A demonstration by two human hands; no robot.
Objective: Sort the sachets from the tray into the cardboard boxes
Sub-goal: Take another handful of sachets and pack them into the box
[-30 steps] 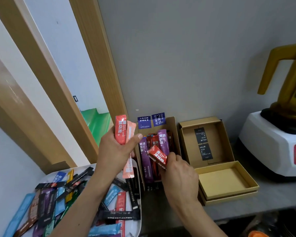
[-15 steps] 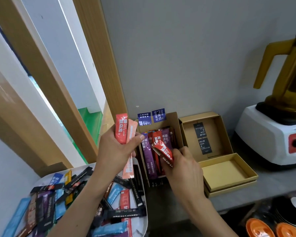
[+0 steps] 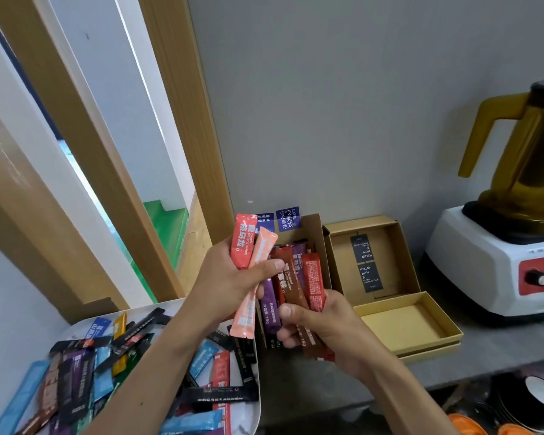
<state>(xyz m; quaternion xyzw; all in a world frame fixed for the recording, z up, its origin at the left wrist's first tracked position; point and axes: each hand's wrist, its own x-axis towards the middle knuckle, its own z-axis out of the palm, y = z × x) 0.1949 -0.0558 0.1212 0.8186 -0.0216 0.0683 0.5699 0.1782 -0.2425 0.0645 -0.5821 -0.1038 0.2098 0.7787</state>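
The left hand is gripping two sachets upright with the thumb pressing across them: a red-orange sachet and, touching it, a pale pink sachet that is hanging down past the palm over the rim of the white tray; the right hand is curling its fingers and thumb round a red sachet and a brown sachet, which are standing side by side over the narrow cardboard box; purple sachets are lying lengthwise inside that box, partly hidden by both hands; the tray is sitting at the lower left, carrying a loose heap of sachets in blue, black, purple, yellow and red; a second cardboard box is lying open just right of the first, holding two black tags, with a shallow yellow-floored box against its near side; a blender is standing on the grey tabletop further right.
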